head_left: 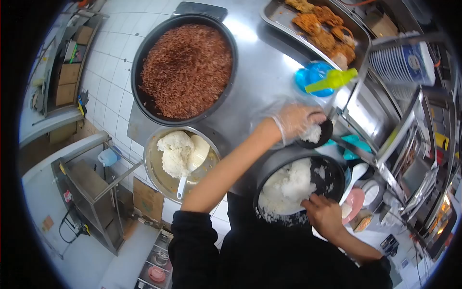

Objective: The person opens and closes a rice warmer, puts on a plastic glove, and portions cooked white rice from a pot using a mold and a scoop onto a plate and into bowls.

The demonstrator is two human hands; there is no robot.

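Note:
My left hand (298, 121), in a clear plastic glove, is closed on the rim of a small black bowl (325, 132) with some white rice (313, 134) inside. Below it, a black pot (338, 178) holds a mound of white rice (296, 180), with grains stuck to its wall. My bare right hand (325, 214) is at the pot's near right side, its fingers closed on what looks like a white rice paddle (291, 210), mostly hidden by rice and fingers. To the left, a metal bowl (153, 168) contains more white rice (174, 151) and a white scoop (198, 151).
A large black pan of reddish-brown grains (187, 70) stands at the upper left of the steel counter (255, 58). Fried pieces (320, 24) lie in a metal tray (293, 34) at the top. Nearby are a blue bottle with a yellow-green top (317, 79) and stacked lids (399, 65).

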